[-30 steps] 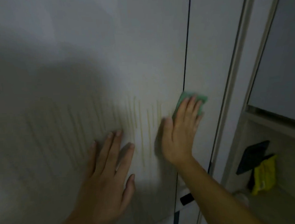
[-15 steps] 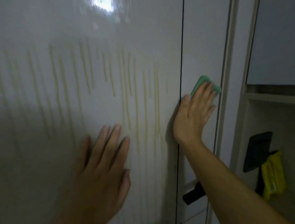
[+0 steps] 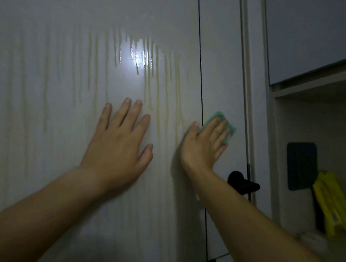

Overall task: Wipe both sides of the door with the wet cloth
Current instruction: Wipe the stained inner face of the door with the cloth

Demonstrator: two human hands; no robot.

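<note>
A glossy white door (image 3: 57, 86) fills most of the view, streaked with yellowish drip lines running down from a wet patch near the top. My left hand (image 3: 119, 145) lies flat on it, fingers spread, holding nothing. My right hand (image 3: 204, 145) presses a green cloth (image 3: 227, 128) flat against the narrow right panel, just past the dark vertical groove (image 3: 200, 70). Only the cloth's upper and right edges show beyond my fingers. A black door handle (image 3: 242, 184) sits below my right wrist.
The door frame (image 3: 255, 87) runs down at the right. Beyond it is a recessed shelf with a black wall-mounted holder (image 3: 301, 165) and a yellow item (image 3: 332, 205) hanging there. A grey cabinet front (image 3: 306, 30) is above the shelf.
The view has tilted up, showing more of the drips. My right hand with the cloth has slid down the right panel toward the handle. My left hand stays flat on the door.
</note>
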